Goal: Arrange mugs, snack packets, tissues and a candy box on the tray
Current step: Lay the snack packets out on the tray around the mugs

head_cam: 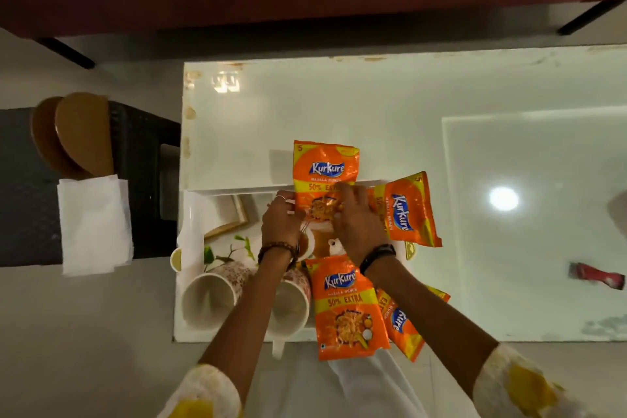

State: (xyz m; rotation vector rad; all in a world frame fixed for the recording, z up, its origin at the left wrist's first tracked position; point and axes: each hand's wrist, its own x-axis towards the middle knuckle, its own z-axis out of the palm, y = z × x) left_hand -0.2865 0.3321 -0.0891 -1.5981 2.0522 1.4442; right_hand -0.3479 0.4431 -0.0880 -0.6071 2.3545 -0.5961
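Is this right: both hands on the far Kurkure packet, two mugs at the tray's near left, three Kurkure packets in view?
Not quite: the head view shows four, not three. Left hand and right hand hold the far Kurkure packet; others lie right, near, and partly under it. Two mugs sit near-left on the tray.

Your two forearms come up from the bottom of the frame, bare from below the elbow to the wrist. Each sleeve ends near the lower edge: the left sleeve (207,394) at lower left and the right sleeve (522,383) at lower right, both of pale cream cloth with yellow patches. Your left hand (281,224), just left of centre, wears a thin ring on one finger, and a brown beaded bracelet (276,248) circles that wrist. Your right hand (356,224), at centre, has a dark band (376,256) round its wrist. Between the arms, at bottom centre, hangs pale cloth of your garment (373,390).
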